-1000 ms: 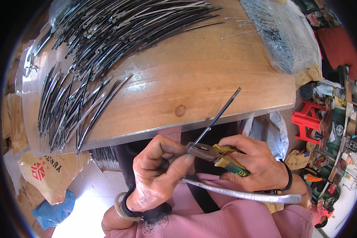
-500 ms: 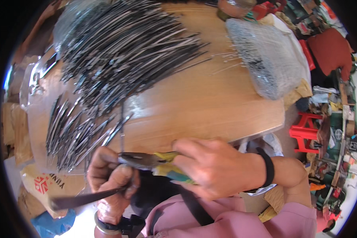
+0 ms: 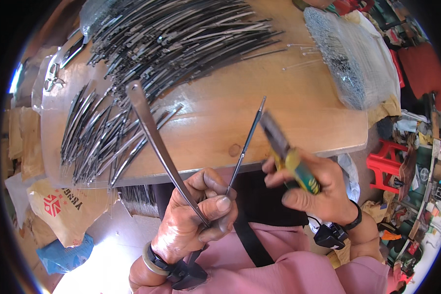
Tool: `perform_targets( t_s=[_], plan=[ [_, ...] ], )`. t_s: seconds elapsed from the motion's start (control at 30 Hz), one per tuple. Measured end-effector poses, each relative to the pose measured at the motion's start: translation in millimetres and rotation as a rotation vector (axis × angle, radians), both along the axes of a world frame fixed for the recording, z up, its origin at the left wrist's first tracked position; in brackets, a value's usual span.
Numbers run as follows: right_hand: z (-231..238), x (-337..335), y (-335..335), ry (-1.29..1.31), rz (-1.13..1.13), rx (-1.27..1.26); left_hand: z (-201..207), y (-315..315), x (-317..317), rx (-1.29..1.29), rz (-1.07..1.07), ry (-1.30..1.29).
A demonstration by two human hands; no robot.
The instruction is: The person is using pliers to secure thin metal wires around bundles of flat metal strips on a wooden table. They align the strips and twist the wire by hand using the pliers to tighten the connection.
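Near the table's front edge, my left hand (image 3: pixel 201 210) is closed on a long, curved dark metal strip (image 3: pixel 154 134) with a hole at its upper end. A slim dark rod (image 3: pixel 250 134) with a narrow tip also rises from its fingers, slanting to the right. Whether strip and rod are joined inside the grip is hidden. My right hand (image 3: pixel 313 183) grips pliers (image 3: pixel 277 139) with yellow-green handles. Their blurred jaws point up and left, apart from the rod's tip.
A large heap of dark metal strips (image 3: pixel 171 44) covers the table's far left, with a smaller pile (image 3: pixel 103 132) nearer. Scissors (image 3: pixel 53 78) lie at the left. A clear plastic bag of thin metal pins (image 3: pixel 343 59) sits far right. A red stool (image 3: pixel 387 161) stands beyond the table.
The pliers have come away from my left hand, moving right and swinging to point upward. My left hand has shifted right, and the strip now stands up instead of pointing left.
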State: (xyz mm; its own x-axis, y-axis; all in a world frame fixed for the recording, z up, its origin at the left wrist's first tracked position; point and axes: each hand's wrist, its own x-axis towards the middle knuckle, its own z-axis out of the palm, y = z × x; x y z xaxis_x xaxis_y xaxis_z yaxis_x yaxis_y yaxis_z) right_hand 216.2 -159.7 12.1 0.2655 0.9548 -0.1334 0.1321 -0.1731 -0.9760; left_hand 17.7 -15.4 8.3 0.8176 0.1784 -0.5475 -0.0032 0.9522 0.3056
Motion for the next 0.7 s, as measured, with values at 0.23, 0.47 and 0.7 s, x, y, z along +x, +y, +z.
perform_targets(
  t_s=[0.23, 0.47, 0.7],
  plan=[
    [-9, -12, 16, 0.590, -0.369, 0.042, -10, -21, 6, 0.103, -0.147, 0.024],
    [-22, -19, 17, 0.659, -0.398, 0.036, -10, -20, 4, 0.174, -0.185, 0.083],
    [-21, -19, 15, 0.649, -0.480, -0.023, -10, -17, 0, 0.186, -0.155, -0.030]
  ],
)
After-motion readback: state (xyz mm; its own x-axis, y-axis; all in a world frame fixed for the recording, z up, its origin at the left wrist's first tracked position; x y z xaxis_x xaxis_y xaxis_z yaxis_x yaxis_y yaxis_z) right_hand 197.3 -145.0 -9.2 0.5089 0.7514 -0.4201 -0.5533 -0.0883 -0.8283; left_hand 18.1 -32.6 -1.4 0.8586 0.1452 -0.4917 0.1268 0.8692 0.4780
